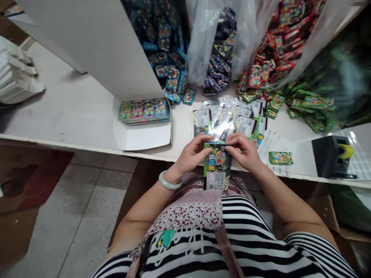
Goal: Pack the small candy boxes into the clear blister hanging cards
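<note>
My left hand (193, 153) and my right hand (242, 150) both pinch the top edge of a glossy printed packet (217, 166), held upright just in front of the table edge over my lap. The fingers of both hands are closed on the packet's opening. Right behind my hands lies a fanned stack of flat empty packets (232, 117) on the white table (72, 112). A single small green pack (280, 157) lies to the right of my right hand.
An open white box (139, 116) holds a row of small packs (144, 110). Piles of blue packs (166, 46), purple packs (220, 58), red packs (275, 46) and green packs (310, 108) line the back. A black tape dispenser (332, 156) stands right. Folded white boxes (16, 73) sit left.
</note>
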The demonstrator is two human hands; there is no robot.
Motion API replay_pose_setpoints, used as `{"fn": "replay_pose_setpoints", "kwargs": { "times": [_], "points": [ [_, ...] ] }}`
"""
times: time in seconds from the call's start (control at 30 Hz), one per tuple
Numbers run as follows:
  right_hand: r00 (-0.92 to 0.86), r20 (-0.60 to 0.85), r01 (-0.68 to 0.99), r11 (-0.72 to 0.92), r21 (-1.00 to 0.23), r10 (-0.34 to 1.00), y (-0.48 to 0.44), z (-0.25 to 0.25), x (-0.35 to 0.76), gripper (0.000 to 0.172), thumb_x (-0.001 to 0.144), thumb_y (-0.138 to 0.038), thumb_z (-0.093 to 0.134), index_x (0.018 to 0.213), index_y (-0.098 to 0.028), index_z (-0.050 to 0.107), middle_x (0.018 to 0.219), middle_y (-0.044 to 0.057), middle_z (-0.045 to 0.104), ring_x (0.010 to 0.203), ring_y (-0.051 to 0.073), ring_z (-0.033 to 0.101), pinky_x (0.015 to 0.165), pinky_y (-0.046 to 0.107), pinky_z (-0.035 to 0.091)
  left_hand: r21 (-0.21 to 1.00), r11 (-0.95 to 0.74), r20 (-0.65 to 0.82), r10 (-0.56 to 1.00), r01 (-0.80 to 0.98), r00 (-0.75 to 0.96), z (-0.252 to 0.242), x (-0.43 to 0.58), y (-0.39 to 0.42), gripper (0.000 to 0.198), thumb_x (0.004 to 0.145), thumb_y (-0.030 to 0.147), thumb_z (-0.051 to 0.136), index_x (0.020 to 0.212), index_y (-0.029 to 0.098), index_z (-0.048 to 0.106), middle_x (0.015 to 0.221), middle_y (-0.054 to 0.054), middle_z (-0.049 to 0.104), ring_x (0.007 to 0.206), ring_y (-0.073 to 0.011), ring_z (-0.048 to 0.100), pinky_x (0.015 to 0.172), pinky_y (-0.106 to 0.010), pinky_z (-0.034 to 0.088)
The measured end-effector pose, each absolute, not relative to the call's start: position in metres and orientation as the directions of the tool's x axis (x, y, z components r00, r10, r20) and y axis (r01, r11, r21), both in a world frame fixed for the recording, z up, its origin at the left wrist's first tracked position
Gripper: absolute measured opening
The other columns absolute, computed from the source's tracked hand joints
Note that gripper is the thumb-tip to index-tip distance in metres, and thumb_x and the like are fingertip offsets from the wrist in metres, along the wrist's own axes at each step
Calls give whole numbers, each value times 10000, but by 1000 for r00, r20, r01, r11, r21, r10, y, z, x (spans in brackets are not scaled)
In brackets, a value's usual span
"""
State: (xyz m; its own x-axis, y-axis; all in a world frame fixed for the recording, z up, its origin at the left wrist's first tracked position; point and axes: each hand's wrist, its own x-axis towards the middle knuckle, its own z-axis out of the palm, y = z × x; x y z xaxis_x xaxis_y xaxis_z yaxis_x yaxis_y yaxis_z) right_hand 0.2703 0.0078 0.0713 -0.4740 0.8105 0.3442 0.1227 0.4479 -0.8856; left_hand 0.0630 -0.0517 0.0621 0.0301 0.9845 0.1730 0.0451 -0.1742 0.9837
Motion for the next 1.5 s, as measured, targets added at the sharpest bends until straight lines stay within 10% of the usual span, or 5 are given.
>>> {"fn": "replay_pose_setpoints", "kwargs": {
  "times": [0.27,0.57,0.83,1.23,1.5],
  "points": [
    [-336,93,300,200,-933,937,39,52,336,305,900,-315,608,1195,-268,668,1172,60,703,1001,189,661,901,383,549,989,-70,89,986,133,-144,48,56,-41,279,805,438,767,945,207,700,971,-39,709,929,-180,657,836,-304,539],
    [81,-144,879,-139,-457,986,106,23,450,213,815,-257,643,947,-155,775,1074,123,708,912,240,649,863,363,475,986,-43,65,989,159,-131,48,61,-36,308,797,463,760,943,202,685,968,-42,689,931,-187,647,827,-313,529],
    [159,-224,524,-274,-806,962,90,18,464,213,736,-380,717,786,-185,650,736,16,640,693,162,596,688,322,500,989,-61,77,990,134,-116,47,61,-36,307,802,473,755,937,210,673,951,-34,682,917,-179,645,814,-299,524],
    [-717,71,212,313,-926,694,48,132,296,247,858,-441,696,763,-215,660,884,41,699,819,177,629,742,330,497,960,-216,225,974,181,-31,58,80,-36,206,873,410,703,901,218,635,855,-5,627,817,-151,582,776,-292,472],
    [-735,-207,518,336,-787,646,64,133,254,163,846,-309,678,735,-197,636,615,-35,579,578,107,469,572,268,331,952,-258,264,965,162,-15,61,75,-39,172,927,385,628,918,214,608,843,4,601,788,-140,565,739,-281,461]
  ]
}}
